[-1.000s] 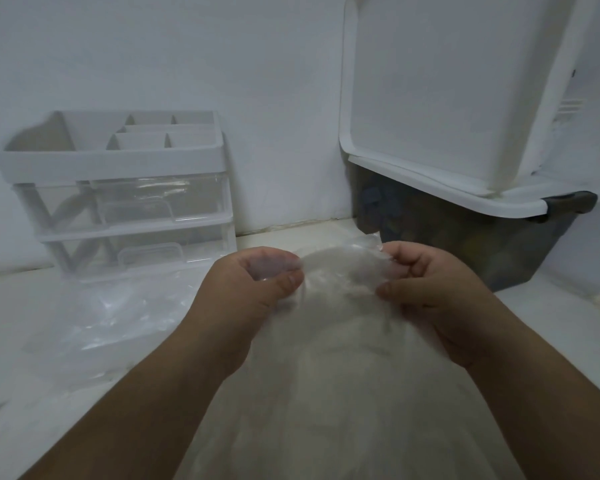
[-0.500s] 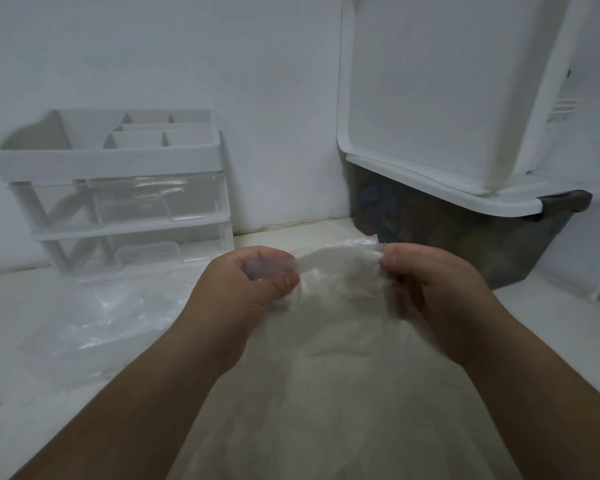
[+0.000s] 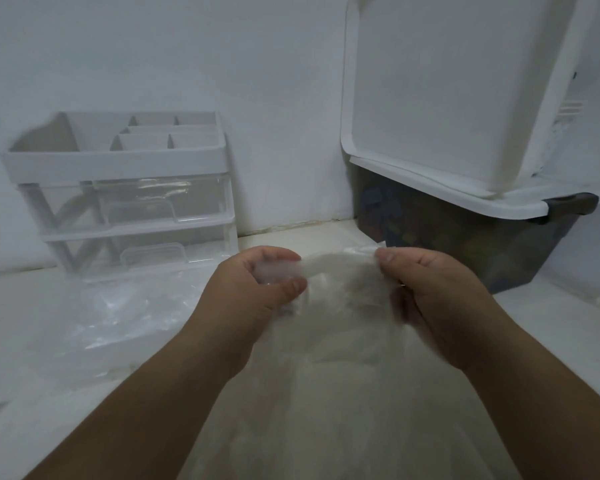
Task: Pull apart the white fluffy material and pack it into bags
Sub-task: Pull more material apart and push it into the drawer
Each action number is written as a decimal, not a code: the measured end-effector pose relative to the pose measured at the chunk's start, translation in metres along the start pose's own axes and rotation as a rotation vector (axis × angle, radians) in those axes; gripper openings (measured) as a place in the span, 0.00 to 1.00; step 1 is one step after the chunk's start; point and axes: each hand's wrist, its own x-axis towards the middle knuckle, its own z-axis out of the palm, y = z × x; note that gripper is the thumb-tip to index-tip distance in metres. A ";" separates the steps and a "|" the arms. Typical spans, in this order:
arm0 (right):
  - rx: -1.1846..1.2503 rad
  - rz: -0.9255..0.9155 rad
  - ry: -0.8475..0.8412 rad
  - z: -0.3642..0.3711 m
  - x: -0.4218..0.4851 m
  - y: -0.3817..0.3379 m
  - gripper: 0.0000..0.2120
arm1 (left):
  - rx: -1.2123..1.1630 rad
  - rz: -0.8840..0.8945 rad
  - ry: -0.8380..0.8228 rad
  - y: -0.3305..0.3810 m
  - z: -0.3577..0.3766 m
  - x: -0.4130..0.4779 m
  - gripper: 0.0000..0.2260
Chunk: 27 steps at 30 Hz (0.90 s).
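Fluff: the white fluff is drawn into a short band between the two hands. The rest of it hangs down below them as a loose mass towards the person.
Long axis: the band runs side to side, from one hand straight across to the other, roughly level.
Left hand: the left hand has its fingers curled over one end of the band and its thumb pressed up from beneath, pinching a tuft.
Right hand: the right hand pinches the other end at its fingertips. A thin plastic edge shows there too, and I cannot tell whether it is caught in the pinch.
Nearer hand: neither, since each hand holds an end and the band's middle lies between them.
Next move, as I judge it: both hands draw outward along that axis until the band thins and parts.
Bag: a filmy clear bag hangs under both hands. I cannot tell whether the fluff is inside it or in front.
Beyond the left hand: crumpled clear plastic lies on the counter, with a drawer organiser behind it.
Beyond the right hand: a dark bin stands with a white lid propped up.
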 end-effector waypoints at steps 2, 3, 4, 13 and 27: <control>-0.013 -0.020 -0.028 -0.001 -0.001 0.000 0.16 | 0.013 0.000 0.044 -0.003 -0.001 0.002 0.17; -0.010 -0.026 -0.041 -0.001 -0.001 -0.001 0.16 | 0.015 -0.004 0.056 -0.004 -0.001 0.003 0.19; 0.001 -0.027 -0.055 -0.001 -0.002 -0.001 0.17 | 0.015 -0.011 0.060 -0.005 -0.001 0.004 0.21; 0.099 0.071 -0.073 0.005 -0.007 -0.004 0.15 | 0.070 -0.020 0.027 -0.003 0.002 0.002 0.25; 0.022 -0.123 -0.096 0.008 -0.009 -0.009 0.08 | 0.146 0.061 0.080 -0.004 0.005 0.000 0.26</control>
